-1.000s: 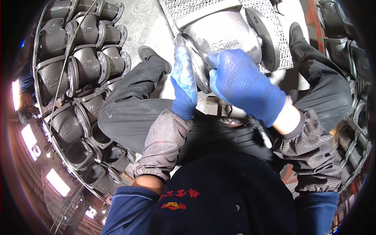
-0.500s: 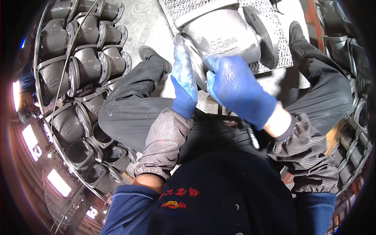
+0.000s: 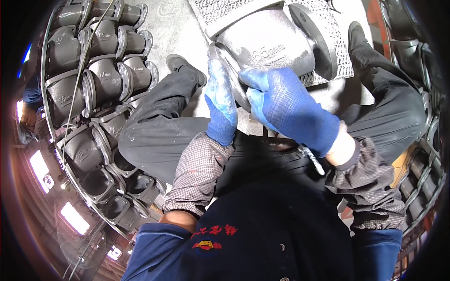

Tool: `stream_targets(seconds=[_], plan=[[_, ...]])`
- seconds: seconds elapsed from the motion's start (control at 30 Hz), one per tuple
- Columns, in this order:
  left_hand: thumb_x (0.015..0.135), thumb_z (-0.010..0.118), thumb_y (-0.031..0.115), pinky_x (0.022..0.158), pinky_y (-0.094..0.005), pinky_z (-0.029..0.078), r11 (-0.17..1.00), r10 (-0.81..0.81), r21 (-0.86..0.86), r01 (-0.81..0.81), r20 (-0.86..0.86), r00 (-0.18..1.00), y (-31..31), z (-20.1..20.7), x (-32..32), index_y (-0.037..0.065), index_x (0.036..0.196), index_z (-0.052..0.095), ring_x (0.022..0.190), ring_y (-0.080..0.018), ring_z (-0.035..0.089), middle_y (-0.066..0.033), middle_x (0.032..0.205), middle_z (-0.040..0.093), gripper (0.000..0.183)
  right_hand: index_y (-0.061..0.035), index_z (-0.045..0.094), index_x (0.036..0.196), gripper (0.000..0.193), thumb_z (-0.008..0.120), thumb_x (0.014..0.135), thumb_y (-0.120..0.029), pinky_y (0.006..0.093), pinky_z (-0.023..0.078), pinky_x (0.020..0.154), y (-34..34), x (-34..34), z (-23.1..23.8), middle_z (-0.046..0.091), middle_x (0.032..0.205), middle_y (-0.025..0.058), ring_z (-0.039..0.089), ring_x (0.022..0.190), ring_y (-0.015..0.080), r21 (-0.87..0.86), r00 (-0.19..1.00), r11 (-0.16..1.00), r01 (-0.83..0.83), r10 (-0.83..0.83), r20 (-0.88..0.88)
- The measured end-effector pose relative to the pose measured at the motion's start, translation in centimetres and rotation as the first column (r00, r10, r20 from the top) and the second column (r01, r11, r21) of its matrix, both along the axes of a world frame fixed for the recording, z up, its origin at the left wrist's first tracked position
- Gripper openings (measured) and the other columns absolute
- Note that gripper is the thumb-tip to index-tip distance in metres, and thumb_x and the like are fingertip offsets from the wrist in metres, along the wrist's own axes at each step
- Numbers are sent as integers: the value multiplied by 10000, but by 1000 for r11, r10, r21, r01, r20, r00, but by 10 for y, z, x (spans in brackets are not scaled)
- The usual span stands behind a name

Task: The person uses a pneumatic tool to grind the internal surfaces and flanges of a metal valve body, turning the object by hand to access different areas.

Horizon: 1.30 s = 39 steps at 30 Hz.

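A grey cast-metal valve body (image 3: 269,44) with round flanges lies in front of me on a mesh-topped surface (image 3: 340,56). My left hand (image 3: 221,96), in a blue glove, lies flat along the outer face of the near-left flange (image 3: 238,84), fingers stretched upward. On the other side of that flange, my right hand (image 3: 288,100), also blue-gloved, is closed, its fingertips close to the flange edge. What its fingers hold is hidden. A thin whitish rod-like thing (image 3: 313,160) shows below my right wrist; whether it is in that hand I cannot tell.
Stacked grey valve bodies (image 3: 105,75) fill a rack on the left. More castings (image 3: 412,61) stand at the right beside a red upright (image 3: 378,28). My legs are spread either side of the work. Another person's arm (image 3: 30,110) shows at the far left.
My right hand has shifted slightly right and down, away from the valve body. The whitish rod has moved right and down as well. My left hand stays flat on the flange.
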<state>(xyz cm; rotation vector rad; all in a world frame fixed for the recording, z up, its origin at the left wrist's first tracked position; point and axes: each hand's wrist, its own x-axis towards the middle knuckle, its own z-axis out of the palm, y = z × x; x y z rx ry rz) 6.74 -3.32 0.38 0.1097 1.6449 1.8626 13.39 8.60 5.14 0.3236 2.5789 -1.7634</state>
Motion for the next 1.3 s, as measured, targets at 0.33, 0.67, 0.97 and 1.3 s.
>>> stream_targets(seconds=[0.33, 0.67, 0.97, 1.3], plan=[[965, 219, 514, 933, -377, 460, 999, -16, -32, 19, 83, 996, -8, -13, -4, 21, 1355, 304, 1104, -256, 530, -174, 1254, 476, 635, 120, 496, 1184, 398, 418, 847, -77, 241, 499, 472, 26, -12, 18, 620, 634, 143, 582, 472, 133, -204, 950, 973, -105, 159, 269], [944, 258, 557, 856, -365, 487, 983, 44, -179, -28, 82, 996, -19, -23, -1, 0, 1277, 399, 1039, -255, 555, -182, 1180, 525, 664, 164, 491, 1155, 445, 435, 816, -119, 262, 518, 545, 41, -16, 9, 642, 664, 161, 624, 549, 170, -106, 924, 947, -304, 320, 208], [951, 306, 437, 858, -357, 486, 996, 55, -82, -39, 201, 978, 1, 10, 7, -22, 1253, 416, 1009, -246, 566, -179, 1160, 529, 560, 73, 586, 991, 276, 466, 817, -106, 287, 517, 560, 34, -5, 5, 653, 712, 161, 638, 601, 191, 66, 941, 963, -260, 238, 240], [951, 400, 107, 827, -360, 501, 979, -50, -205, -6, -268, 962, -27, -29, 4, -72, 1242, 420, 964, -280, 592, -215, 1121, 548, 343, 31, 581, 697, 150, 522, 783, -77, 348, 477, 473, 18, 3, -17, 587, 626, 136, 571, 509, 233, 445, 931, 893, -70, 219, -292]])
